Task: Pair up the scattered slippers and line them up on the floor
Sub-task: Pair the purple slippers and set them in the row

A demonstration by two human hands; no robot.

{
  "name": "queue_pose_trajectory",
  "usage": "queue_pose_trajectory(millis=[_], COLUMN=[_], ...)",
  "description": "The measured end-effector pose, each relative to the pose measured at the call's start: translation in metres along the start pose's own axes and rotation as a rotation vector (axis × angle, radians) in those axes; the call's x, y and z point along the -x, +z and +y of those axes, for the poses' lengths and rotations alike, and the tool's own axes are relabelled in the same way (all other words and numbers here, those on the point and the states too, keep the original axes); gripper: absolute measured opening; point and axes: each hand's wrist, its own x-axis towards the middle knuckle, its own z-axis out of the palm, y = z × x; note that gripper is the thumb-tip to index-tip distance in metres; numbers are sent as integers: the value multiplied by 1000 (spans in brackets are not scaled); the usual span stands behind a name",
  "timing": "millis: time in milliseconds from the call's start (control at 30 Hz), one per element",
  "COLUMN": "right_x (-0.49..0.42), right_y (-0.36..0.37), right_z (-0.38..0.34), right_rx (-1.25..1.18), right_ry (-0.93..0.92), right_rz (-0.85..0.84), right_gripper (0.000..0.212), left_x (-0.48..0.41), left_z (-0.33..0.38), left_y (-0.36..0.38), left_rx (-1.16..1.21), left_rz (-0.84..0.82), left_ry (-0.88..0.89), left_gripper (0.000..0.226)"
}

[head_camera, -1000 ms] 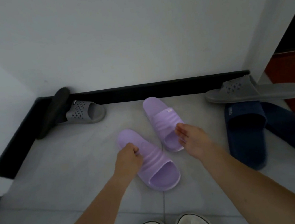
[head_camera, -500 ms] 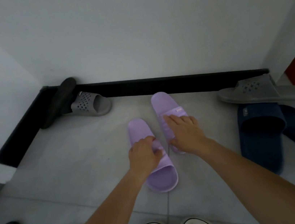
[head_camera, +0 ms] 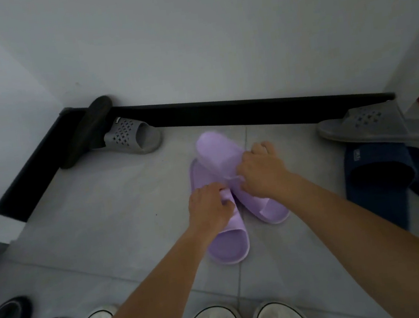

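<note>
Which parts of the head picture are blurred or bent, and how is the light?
Head view: dim, even light, no glare; the upper purple slipper in the right hand is motion-blurred; the black skirting bows from the wide lens.

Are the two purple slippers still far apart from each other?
No, the two purple slippers overlap at the middle, with the left hand and right hand gripping their straps.

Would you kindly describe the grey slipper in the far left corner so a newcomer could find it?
Follow the black skirting along the far wall to its left corner. There the grey slipper lies beside a dark slipper propped against the skirting. Its perforated strap and pale colour set it apart.
</note>
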Motion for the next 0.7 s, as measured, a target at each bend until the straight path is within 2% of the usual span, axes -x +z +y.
queue_pose_trajectory(millis=[200, 367, 533, 700], right_x=[25, 76, 159, 263], right_y=[3, -1, -20, -25], right_z=[-7, 10, 55, 83], right_rx=[-9, -121, -231, -361], right_ry=[-33, -34, -8, 77], right_rz=[-25, -107, -111, -129], right_gripper=[31, 36, 31, 46], left_x=[8, 24, 63, 125], left_z=[3, 33, 90, 146], left_y=[0, 8, 13, 19], left_rx=[100, 189, 272, 321], left_rz=[65, -147, -236, -427], left_ry=[13, 82, 298, 434], left_gripper=[25, 28, 28, 26])
